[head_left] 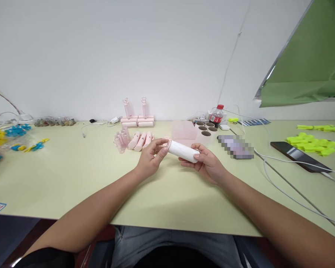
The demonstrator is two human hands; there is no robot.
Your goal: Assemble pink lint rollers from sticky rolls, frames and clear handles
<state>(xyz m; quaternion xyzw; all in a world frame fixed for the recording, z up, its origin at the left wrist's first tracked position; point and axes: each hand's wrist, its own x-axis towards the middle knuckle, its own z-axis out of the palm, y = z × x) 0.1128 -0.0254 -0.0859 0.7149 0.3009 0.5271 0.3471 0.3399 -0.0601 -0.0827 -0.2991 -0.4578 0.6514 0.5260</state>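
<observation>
Above the table's middle, both hands hold a white lint roll point(182, 151), which lies tilted with its right end lower. My left hand point(152, 158) pinches a thin pink end piece at its left end between thumb and fingers. Around the right end, the thumb and fingers of my right hand point(208, 162) are closed. Just beyond my left hand lie several pink cylindrical cases point(141, 140) with small marks. Beside them is a cluster of translucent pink handles point(122, 140).
White rolls with brown cores point(204, 133) stand upright near a translucent pink box point(183, 130). A cola bottle point(216, 117) is behind them. Pink handles stand on cases point(137, 121) by the wall. Phones point(298, 155), cables and yellow-green pieces point(309, 143) lie right; colourful toys point(16, 134) left.
</observation>
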